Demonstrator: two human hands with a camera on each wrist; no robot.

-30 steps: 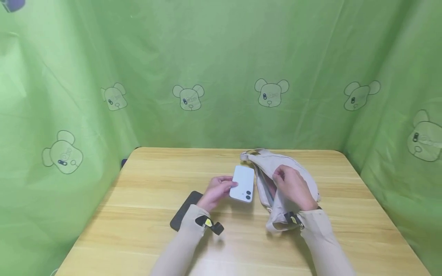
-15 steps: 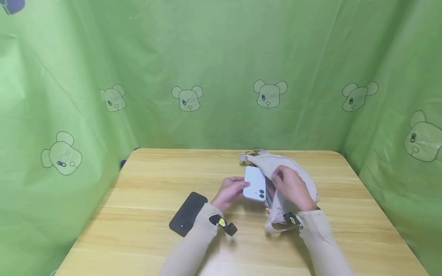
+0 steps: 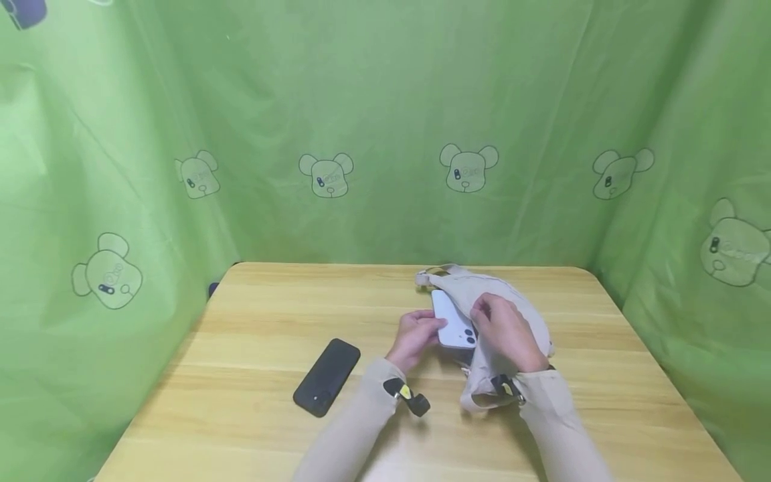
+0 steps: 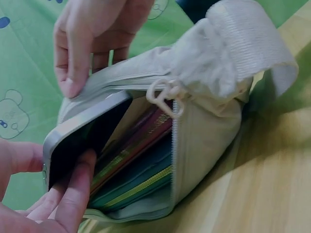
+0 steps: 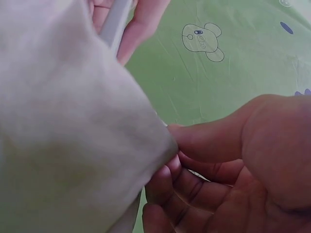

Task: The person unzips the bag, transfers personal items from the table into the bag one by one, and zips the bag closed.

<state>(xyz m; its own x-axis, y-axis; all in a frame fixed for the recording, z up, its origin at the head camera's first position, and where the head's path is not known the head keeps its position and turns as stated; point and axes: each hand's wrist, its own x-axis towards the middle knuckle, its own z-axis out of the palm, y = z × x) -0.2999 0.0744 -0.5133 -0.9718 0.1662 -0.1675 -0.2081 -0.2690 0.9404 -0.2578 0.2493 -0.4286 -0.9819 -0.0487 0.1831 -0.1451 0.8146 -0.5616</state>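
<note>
In the head view my left hand (image 3: 415, 337) grips a white smartphone (image 3: 452, 321) by its left edge, thumb on the back with the two camera lenses. Part of the phone is inside the mouth of a beige zippered bag (image 3: 512, 288). My right hand (image 3: 506, 328) pinches the rim of the bag's opening and holds it up; the right wrist view shows the fabric between thumb and fingers. Through the opening in the left wrist view, a dark red zippered item (image 4: 141, 145) and a green one with a yellow zip (image 4: 141, 187) lie inside, beside the phone's dark screen.
A black smartphone (image 3: 327, 377) lies on the wooden table (image 3: 241, 388) to the left of my left forearm. Green curtains (image 3: 385, 80) with bear-head prints surround the table at the back and sides. A strap loop (image 4: 262, 43) sticks out from the bag's end.
My left hand has carried the white smartphone rightward, from beside the bag into its opening. The black smartphone is now fully uncovered by the arm. My right hand stays at the bag's rim.
</note>
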